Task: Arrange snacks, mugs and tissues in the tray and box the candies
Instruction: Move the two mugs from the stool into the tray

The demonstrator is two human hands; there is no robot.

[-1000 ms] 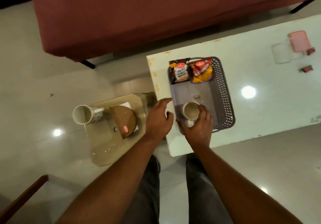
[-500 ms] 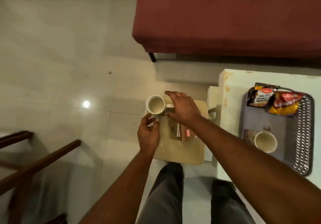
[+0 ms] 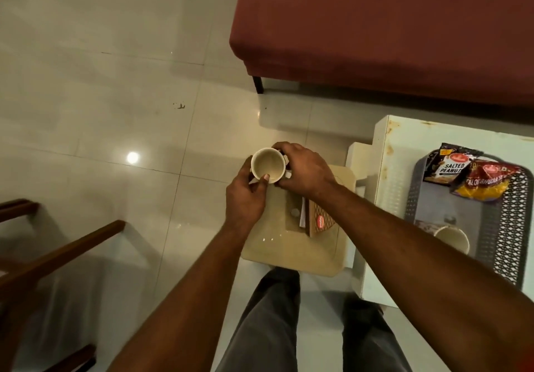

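Head view, both hands' fingers clasping a round glossy cream mug [image 3: 266,166]; left hand [image 3: 245,198], right hand [image 3: 303,169], over beige stool [image 3: 291,244].

Both bare forearms reach forward from the lower edge of the view, converging toward twelve o'clock; the left arm rises from about seven o'clock, the right from about four o'clock, crossing further over to the left; the left hand [image 3: 245,198] is cupped, thumb up against the near rim of the mug [image 3: 267,166], fingers curled round its left wall; the right hand [image 3: 303,171] lies palm down at the mug's three o'clock side, fingers bent over its far edge and handle side; both hands touch the mug; two legs in grey trousers show below, at six o'clock.
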